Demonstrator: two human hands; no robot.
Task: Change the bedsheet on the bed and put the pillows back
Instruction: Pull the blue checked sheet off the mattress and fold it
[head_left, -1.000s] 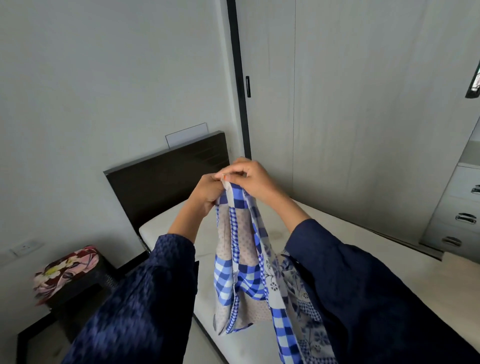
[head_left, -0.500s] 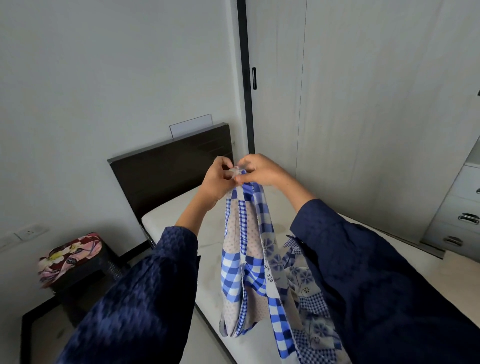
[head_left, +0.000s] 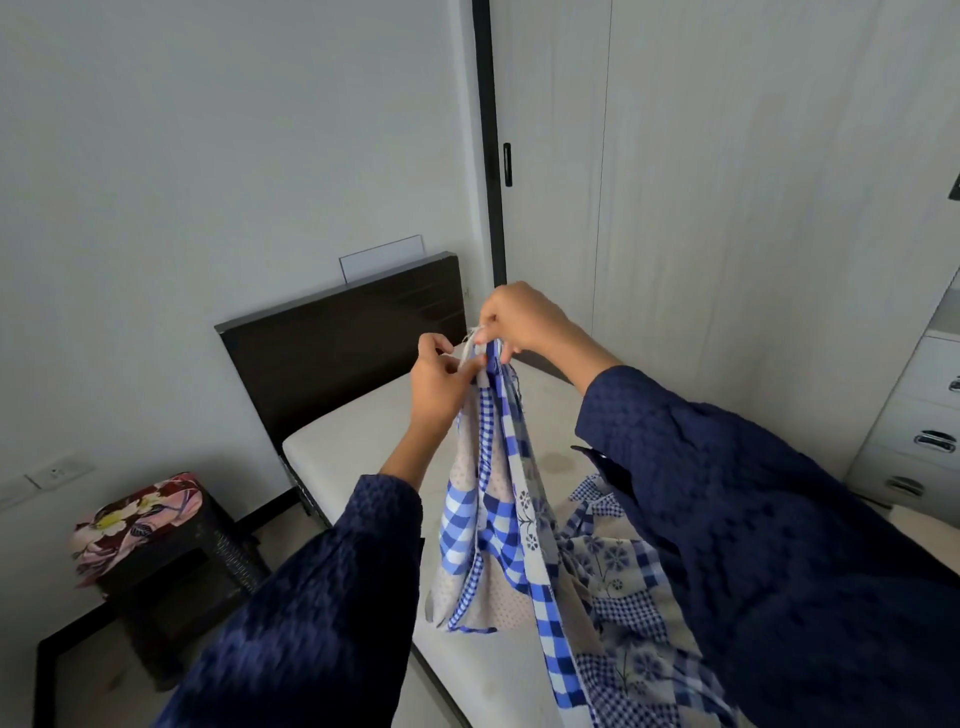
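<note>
White wall left, grey wardrobe (head_left: 727, 208) right, drawers (head_left: 919, 426) at the far right edge. Bare mattress (head_left: 363, 441) below me, dark headboard (head_left: 337, 353) against the wall. Sheet (head_left: 498, 545) is blue-check and floral patchwork, held up over the mattress and gathered at its top edge. Left hand (head_left: 441, 379) pinches that edge between thumb and fingers. Right hand (head_left: 524, 319) sits just beside it, slightly higher, fingers curled, pinching the same edge. Sheet hangs in a narrow bunch from both hands. Its lower part lies piled on the mattress at lower right, partly hidden behind my right sleeve (head_left: 727, 519). Left of the bed: dark stool (head_left: 176, 587) with a floral bundle (head_left: 137, 519) on top; pillow or folded cloth, can't tell. Wall socket (head_left: 57, 472) above it.
</note>
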